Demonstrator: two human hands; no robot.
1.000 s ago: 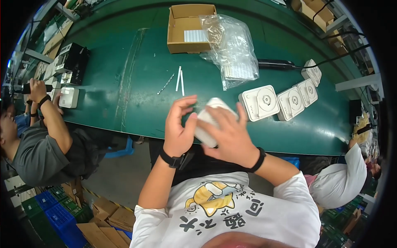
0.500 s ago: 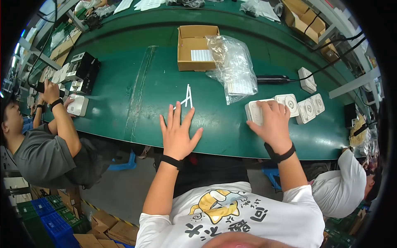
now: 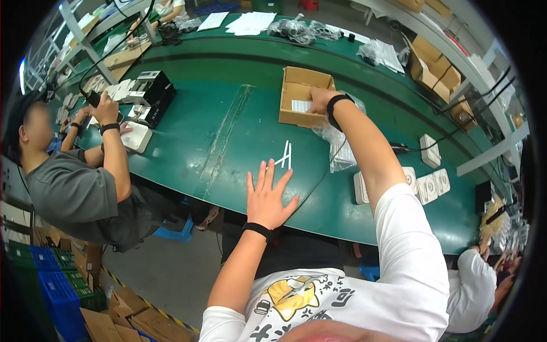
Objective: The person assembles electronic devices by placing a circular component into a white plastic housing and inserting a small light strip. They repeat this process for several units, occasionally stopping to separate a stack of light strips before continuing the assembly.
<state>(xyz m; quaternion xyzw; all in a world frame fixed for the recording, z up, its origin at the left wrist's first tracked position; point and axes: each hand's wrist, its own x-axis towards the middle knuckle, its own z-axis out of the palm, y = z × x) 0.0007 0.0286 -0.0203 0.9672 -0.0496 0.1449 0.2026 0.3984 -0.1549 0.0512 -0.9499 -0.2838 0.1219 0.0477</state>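
Note:
My left hand (image 3: pixel 272 200) lies flat on the green table with its fingers spread, holding nothing. Beyond its fingertips are several thin white strips (image 3: pixel 286 155), some crossing. My right arm stretches forward, and my right hand (image 3: pixel 323 100) is inside a shallow cardboard box (image 3: pixel 292 117). Its fingers are bent at the right edge of a white printed sheet (image 3: pixel 300 106) in the box; the fingertips are partly hidden. A clear plastic bag (image 3: pixel 342 155) lies beside the box, partly under my right forearm.
White square-cornered units (image 3: pixel 426 189) with round parts sit at the right, one partly behind my arm. Another white unit (image 3: pixel 430 150) stands farther back. At the left a co-worker (image 3: pixel 80 171) handles a similar white unit (image 3: pixel 137 138) near a black machine (image 3: pixel 154 97). A dark cable crosses the right side.
My right hand has left the white unit at the right and reached forward into the cardboard box. My left hand stays flat by the strips. The view has shifted.

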